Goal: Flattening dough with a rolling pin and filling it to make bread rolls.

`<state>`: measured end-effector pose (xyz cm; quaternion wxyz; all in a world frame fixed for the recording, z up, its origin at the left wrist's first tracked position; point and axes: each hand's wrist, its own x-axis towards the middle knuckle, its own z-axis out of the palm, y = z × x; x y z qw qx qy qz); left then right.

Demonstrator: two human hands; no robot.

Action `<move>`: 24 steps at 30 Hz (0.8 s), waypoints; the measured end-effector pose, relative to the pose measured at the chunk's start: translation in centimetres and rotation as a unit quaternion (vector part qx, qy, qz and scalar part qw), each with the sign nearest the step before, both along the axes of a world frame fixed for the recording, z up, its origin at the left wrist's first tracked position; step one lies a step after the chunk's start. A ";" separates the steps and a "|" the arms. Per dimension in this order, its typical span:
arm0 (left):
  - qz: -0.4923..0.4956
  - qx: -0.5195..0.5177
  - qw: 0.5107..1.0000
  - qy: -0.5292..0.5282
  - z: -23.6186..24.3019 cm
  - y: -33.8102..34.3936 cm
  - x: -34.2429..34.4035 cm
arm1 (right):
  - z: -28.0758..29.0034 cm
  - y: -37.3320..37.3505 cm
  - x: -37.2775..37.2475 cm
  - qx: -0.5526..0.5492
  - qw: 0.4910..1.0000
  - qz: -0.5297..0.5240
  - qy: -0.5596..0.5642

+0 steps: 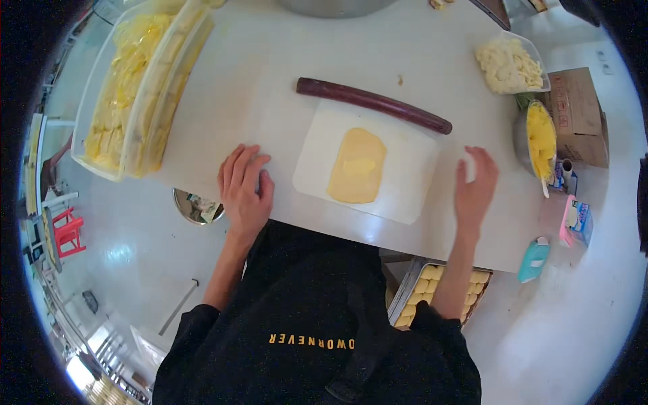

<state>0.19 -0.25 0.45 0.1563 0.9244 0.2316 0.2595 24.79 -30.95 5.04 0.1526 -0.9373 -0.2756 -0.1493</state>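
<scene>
Dough: a smooth, flat yellow dough sheet (345, 187), roughly oblong with rounded corners, is lying near the middle of the white board (312, 162); a paler oblong patch (359, 166) is showing at its centre.
Rolling pin: a smooth, dark reddish-brown rolling pin (373, 102) is lying aslant along the board's far edge.
Left hand: the left hand (244, 185) is holding nothing visible, its fingers curving loosely, thumb apart, over the table (250, 74) left of the board.
Right hand: the right hand (476, 179) is hovering or resting right of the board, I cannot tell which, gripping nothing visible, thumb and fingers spreading apart.
Translucent bin: the bin (144, 101) is holding yellow pieces under crinkled plastic film.
White tub: the tub (545, 82) is containing pale, lumpy pieces.
Metal bowl: the rounded bowl (521, 138) is holding a yellow mass.
Tray: below the table, a metal tray (403, 290) is bearing rows of rounded yellow pieces.
</scene>
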 end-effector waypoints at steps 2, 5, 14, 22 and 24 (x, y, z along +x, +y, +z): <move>0.002 -0.006 1.000 0.002 0.1 0.0 -0.1 | -1.6 1.2 -2.4 0.021 0.997 -0.028 0.067; -0.004 -0.003 1.000 -0.001 -0.1 0.0 -0.1 | -3.2 1.3 -5.4 -0.016 0.996 -0.052 0.074; -0.005 0.015 1.000 0.008 0.1 -0.3 0.5 | -3.2 0.2 -5.2 0.002 0.999 -0.034 0.041; 0.031 0.001 0.999 0.018 -0.2 -0.2 0.1 | -6.5 7.1 16.7 0.170 0.983 0.068 -0.016; 0.028 -0.005 1.000 0.005 -0.3 -0.2 0.2 | -8.0 11.2 22.9 0.167 0.983 0.007 0.081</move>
